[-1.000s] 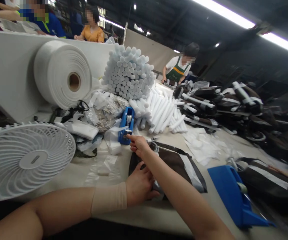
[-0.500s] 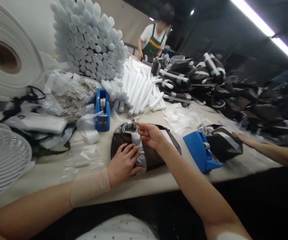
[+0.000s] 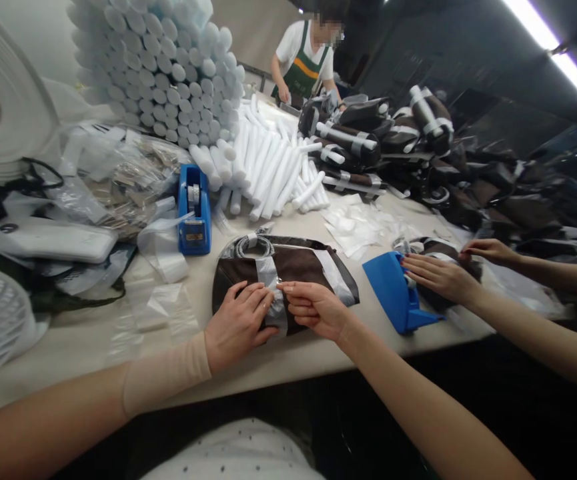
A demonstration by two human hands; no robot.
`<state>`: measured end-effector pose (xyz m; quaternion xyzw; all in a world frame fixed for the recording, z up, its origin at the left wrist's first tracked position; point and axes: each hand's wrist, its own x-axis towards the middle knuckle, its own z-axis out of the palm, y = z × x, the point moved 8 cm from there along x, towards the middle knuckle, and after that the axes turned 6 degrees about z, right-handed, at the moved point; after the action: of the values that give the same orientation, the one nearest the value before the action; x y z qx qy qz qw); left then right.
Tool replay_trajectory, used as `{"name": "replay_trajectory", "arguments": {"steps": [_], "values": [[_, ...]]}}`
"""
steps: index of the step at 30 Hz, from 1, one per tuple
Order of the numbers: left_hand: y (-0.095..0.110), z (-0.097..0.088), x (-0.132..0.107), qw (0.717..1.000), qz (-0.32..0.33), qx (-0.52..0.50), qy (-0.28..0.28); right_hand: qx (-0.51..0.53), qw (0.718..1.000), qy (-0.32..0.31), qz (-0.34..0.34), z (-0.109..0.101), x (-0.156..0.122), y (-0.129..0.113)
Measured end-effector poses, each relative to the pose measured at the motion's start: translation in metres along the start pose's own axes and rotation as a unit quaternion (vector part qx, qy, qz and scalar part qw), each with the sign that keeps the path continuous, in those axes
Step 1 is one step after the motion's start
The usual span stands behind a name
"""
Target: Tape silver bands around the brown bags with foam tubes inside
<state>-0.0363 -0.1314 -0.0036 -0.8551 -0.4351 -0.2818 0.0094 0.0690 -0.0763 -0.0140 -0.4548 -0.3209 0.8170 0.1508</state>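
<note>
L hand (image 3: 238, 327) lies flat on a dark brown folded bag (image 3: 288, 267), wrist slightly bent, fingers (image 3: 255, 300) open & a bit spread, gripping nothing, tips resting on the grey band (image 3: 273, 293) across the bag. L forearm comes in low from bottom left, w/ a beige sleeve (image 3: 165, 367) to the wrist. R hand (image 3: 313, 308) reaches in from bottom right, palm down, fingers (image 3: 298, 288) extended & close together, also open, no hold, tips at the band just beside the L fingertips.

Bag lies flat on the surface (image 3: 298, 353), mid-view, w/ a wire coil (image 3: 248, 245) at its top edge. Upright blue tape dispenser (image 3: 195, 219) is to its upper left, clear plastic bags (image 3: 161, 313) to its left, white pads (image 3: 353, 223) beyond it. A second blue dispenser (image 3: 393, 293) lies tilted on its side to the right, near another person's hands, nearer one (image 3: 441, 279) on a dark bag (image 3: 448, 263), farther one (image 3: 488, 251) just above.

vs. earlier frame: R hand was up by the coil, now down on the band next to L hand. L hand is about the same. Other person's 2nd hand is now in view, only one before.
</note>
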Motion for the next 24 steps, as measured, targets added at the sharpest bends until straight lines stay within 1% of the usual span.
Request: {"name": "replay_trajectory", "arguments": {"steps": [7, 10, 14, 19, 22, 24], "values": [[-0.003, -0.004, -0.001, 0.999, -0.011, -0.043, 0.031, -0.030, 0.999, 0.008, 0.013, -0.002, 0.000, 0.003], [-0.002, -0.003, -0.001, 0.999, -0.006, -0.047, 0.022, -0.052, 0.998, 0.013, 0.017, -0.001, 0.002, 0.006], [-0.001, -0.002, -0.001, 0.999, -0.002, -0.038, 0.011, -0.094, 0.994, 0.043, 0.021, -0.003, 0.004, 0.009], [-0.001, -0.001, -0.002, 1.000, 0.008, -0.026, 0.015, -0.126, 0.990, 0.061, 0.030, -0.001, 0.004, 0.012], [-0.001, -0.001, -0.004, 0.999, 0.013, -0.029, 0.026, -0.162, 0.984, 0.076, 0.015, -0.003, 0.004, 0.013], [-0.002, -0.001, -0.004, 0.999, 0.015, -0.028, 0.034, -0.215, 0.973, 0.086, -0.014, -0.005, 0.005, 0.011]]}}
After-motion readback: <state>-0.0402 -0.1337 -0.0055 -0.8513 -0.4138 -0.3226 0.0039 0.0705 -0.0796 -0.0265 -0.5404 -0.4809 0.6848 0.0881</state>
